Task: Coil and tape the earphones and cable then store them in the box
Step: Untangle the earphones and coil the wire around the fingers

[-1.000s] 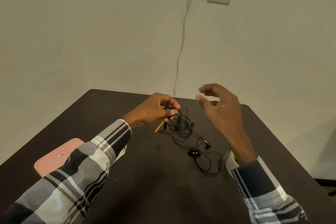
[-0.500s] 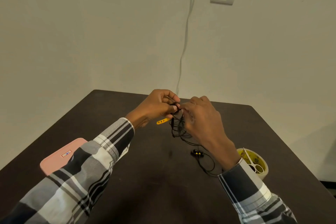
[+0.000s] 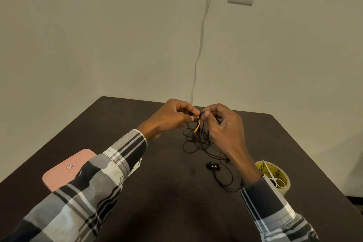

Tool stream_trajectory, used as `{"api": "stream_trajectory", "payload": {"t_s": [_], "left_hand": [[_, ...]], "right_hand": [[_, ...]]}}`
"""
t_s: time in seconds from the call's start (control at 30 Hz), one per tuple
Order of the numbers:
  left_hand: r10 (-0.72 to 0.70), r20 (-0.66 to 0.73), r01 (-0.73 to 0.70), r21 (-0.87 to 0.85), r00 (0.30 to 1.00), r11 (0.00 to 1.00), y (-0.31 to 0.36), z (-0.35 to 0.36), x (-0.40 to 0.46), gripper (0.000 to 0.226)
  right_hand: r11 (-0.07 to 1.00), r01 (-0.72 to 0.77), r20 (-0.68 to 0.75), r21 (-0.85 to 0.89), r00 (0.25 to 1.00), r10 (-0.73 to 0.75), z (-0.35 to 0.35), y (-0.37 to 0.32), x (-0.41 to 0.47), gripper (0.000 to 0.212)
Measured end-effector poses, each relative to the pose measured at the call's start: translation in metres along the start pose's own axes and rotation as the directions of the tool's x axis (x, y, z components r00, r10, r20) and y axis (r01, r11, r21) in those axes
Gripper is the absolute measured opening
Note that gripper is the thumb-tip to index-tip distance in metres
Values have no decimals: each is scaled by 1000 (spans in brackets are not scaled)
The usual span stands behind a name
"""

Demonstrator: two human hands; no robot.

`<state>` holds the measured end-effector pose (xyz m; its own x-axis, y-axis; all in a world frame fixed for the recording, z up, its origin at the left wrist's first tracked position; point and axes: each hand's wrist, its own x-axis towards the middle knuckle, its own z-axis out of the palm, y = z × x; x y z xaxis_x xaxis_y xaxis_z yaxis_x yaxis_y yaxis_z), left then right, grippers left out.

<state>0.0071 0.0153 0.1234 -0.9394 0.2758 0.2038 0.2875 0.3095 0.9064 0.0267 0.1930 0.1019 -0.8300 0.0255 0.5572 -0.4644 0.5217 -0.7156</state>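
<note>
A tangled black earphone cable (image 3: 194, 141) with a yellow strap hangs from both hands above the dark table (image 3: 157, 192). My left hand (image 3: 170, 118) pinches the cable's top end with thumb and fingers. Facing it, my right hand (image 3: 224, 125) pinches the same spot, fingertips almost touching the left ones. The black-and-yellow earbuds (image 3: 213, 166) lie on the table below, with a loop of cable running under my right wrist. A pink box (image 3: 66, 171) lies at the left, partly under my left sleeve.
A roll of tape (image 3: 279, 178) with small scissors (image 3: 274, 177) resting on it stands at the right, beside my right wrist. The table ends at a wall close behind the hands. A thin white wire runs down that wall.
My right hand came in from open in the air and now pinches the cable beside my left hand. The tangle is lifted higher, and the yellow strap now hangs between the fingertips.
</note>
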Motion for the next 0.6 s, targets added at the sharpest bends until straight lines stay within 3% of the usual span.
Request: {"api": "stream_trajectory", "payload": {"t_s": [0.2,0.47,0.6], "left_hand": [[-3,40,3,0,999,1000,-3,2,1,19],[49,56,-55,110,997,992,-3,8,5,13],[92,67,-102,179,994,979,-3,12,4,7]], "right_hand": [[957,-93,46,274,995,83,-2,0,-1,12],[933,-107,21,345,994,106,-3,1,-2,13],[905,-184,56,384,983,176,-3,2,-1,10]]}}
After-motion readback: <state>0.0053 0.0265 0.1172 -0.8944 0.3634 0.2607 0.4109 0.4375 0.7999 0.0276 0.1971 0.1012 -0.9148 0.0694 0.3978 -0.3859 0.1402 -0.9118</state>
